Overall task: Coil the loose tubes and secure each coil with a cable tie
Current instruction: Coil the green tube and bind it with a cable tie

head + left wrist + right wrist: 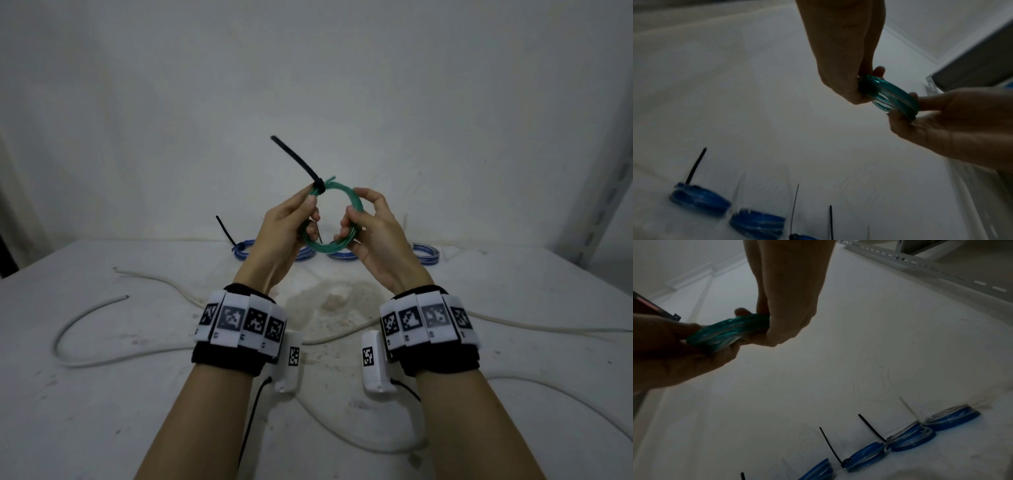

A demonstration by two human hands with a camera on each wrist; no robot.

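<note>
Both your hands grip the green coil (329, 219).
Your left hand (284, 233) pinches its 9 o'clock side, right hand (373, 236) its 3 o'clock; black cable tie (298, 162) juts from 11.

No words, brand names or numbers can be read anywhere; the only markings are black-and-white square code patterns on the white blocks of the left wristband (239, 322) and right wristband (428, 318)

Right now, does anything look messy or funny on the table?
Yes. Loose white tubes still snake uncoiled across the table, and a brownish stain marks its middle. The cable tie on the green coil has a long tail sticking up.
</note>
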